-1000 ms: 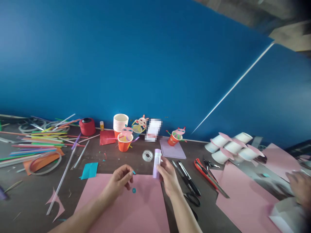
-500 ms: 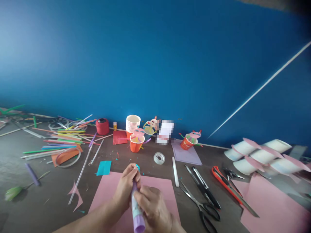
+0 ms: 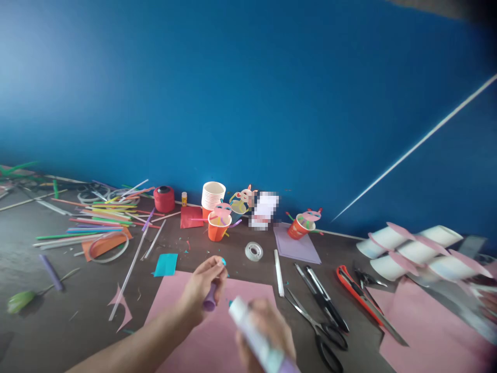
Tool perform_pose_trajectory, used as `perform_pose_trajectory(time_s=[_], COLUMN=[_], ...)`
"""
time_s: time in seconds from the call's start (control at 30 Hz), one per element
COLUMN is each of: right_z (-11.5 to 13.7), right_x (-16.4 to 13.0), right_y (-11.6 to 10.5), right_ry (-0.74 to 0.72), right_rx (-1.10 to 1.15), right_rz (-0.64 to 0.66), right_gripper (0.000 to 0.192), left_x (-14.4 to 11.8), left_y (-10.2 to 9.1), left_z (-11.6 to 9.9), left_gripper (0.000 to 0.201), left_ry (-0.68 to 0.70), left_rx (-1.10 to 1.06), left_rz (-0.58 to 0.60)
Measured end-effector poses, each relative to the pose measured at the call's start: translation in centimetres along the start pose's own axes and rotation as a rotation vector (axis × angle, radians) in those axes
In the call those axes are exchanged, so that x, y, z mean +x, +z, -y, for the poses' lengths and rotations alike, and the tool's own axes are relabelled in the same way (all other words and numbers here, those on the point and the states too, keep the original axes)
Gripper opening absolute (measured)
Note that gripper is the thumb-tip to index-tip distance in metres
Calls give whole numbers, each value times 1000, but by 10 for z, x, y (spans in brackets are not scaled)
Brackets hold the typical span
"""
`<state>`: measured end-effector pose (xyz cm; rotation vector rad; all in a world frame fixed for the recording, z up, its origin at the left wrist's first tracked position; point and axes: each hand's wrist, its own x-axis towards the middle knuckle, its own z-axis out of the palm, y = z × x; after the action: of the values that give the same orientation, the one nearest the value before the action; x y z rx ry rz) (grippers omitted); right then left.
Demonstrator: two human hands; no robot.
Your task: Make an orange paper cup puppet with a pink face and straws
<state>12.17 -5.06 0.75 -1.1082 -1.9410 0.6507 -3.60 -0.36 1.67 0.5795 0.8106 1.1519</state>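
Left hand [image 3: 204, 287] fingers pinch a small purple cap [image 3: 210, 300], with a tiny teal paper bit [image 3: 222, 261] at the fingertips, kept clear of the tube. Right hand [image 3: 267, 331], blurred, wraps a glue stick [image 3: 254, 336], its bare tip angled toward the left hand, probably ready for gluing. Both hover over a pink paper sheet [image 3: 217, 342] on the table [image 3: 77, 321]. Scissors [image 3: 318, 331] and a tape roll [image 3: 253, 252] lie close by, within reach.

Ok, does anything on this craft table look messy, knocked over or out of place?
Yes. White paper cups with pink paper flaps lie tipped on their sides at right, and coloured plastic straws sprawl loose at left, with paper scraps scattered nearby.
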Motion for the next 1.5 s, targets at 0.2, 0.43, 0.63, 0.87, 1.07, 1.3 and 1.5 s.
perform_pose_trajectory(time_s=[0.2,0.43,0.63,0.87,1.07,1.3,1.5], right_z=[-8,-7,-4,-7,-9,-7,-8], right_x=[40,31,25,27,31,32,32], right_y=[-3,7,7,12,13,15,17], right_ry=[429,391,331,391,528,637,697], right_rx=[834,847,737,997,1182,1217,1254], right_rz=[-340,-197,-159,-205,-284,-296,-308], right_gripper=[25,22,20,22,30,27,31], left_x=[-8,-7,-9,-9,-6,-7,-3], left_y=[-1,-3,-1,-2,-4,-3,-4], left_z=[4,8,10,14,16,18,23], left_gripper=[12,14,15,12,16,21,24], left_ry=[-293,-302,-195,-150,-67,6,103], left_rx=[-161,-99,-1,-1,35,153,226], left_rz=[375,350,321,265,255,176,87])
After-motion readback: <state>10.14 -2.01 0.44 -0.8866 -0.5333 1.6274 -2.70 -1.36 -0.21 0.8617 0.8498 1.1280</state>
